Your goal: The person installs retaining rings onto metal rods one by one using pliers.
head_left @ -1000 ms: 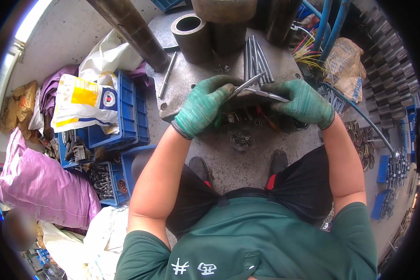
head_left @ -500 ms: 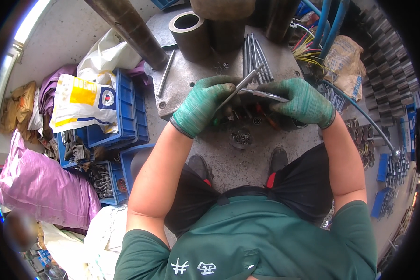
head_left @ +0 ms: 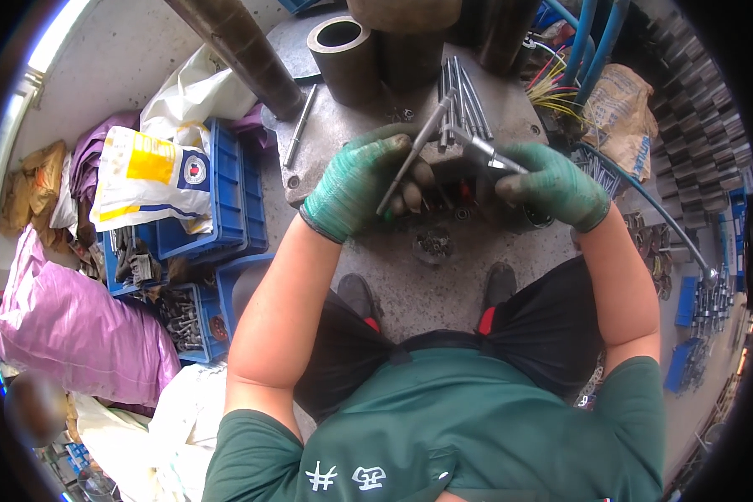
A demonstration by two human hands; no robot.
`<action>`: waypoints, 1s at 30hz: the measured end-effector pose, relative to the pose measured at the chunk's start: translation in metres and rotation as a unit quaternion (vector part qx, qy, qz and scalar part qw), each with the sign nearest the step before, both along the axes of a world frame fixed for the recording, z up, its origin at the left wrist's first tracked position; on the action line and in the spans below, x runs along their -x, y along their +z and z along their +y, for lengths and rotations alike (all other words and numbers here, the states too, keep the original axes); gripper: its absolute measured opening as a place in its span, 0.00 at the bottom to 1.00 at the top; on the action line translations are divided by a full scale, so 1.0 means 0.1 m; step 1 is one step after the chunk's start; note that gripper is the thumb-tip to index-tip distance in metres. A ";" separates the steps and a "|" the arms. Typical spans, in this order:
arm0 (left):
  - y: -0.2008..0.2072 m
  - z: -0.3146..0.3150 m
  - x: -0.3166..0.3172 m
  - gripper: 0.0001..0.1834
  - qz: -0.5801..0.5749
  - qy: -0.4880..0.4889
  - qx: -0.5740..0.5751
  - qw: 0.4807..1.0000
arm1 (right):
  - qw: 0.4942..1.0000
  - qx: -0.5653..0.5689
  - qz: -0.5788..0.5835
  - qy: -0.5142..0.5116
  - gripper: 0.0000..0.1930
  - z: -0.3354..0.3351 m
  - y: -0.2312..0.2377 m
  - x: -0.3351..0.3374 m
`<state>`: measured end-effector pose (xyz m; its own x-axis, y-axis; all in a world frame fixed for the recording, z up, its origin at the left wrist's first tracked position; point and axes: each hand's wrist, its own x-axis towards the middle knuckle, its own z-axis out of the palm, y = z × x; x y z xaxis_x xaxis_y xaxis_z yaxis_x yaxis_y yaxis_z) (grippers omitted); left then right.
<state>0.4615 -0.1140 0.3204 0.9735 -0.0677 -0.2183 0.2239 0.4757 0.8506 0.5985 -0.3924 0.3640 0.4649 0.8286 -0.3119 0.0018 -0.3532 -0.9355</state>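
Note:
My left hand, in a green knit glove, is closed round a grey metal rod tilted up and away to the right. My right hand, gloved alike, grips a shiny slim metal tool; its far end is smeared, so its kind is unclear. The tool's end is apart from the rod, just to its right. Beyond both hands, several slim metal rods lie side by side on the worn metal table. Another single rod rests at the table's left.
A thick steel tube and a dark slanted column stand at the back. Blue crates and a purple sack are at left. Blue hoses hang at right. A small bowl of metal parts sits below my hands.
My right hand has drawn the tool back to the right, away from the rod. The rod in my left hand now stands steeper.

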 end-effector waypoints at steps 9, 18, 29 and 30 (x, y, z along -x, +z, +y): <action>-0.02 0.07 0.06 0.30 -0.056 0.045 -0.071 0.995 | 0.983 -0.106 -0.047 -0.141 0.25 0.09 -0.21 -0.23; 0.00 0.12 0.10 0.20 -0.012 0.212 -0.210 0.954 | 0.902 0.004 -0.394 -0.178 0.20 0.07 -0.64 -0.31; -0.37 0.88 0.06 0.22 0.016 0.243 -0.570 0.785 | 0.864 0.007 -0.468 -0.187 0.23 0.31 -0.72 -0.54; -0.38 0.90 0.07 0.23 0.023 0.241 -0.597 0.765 | 0.881 0.008 -0.436 -0.184 0.26 0.35 -0.76 -0.57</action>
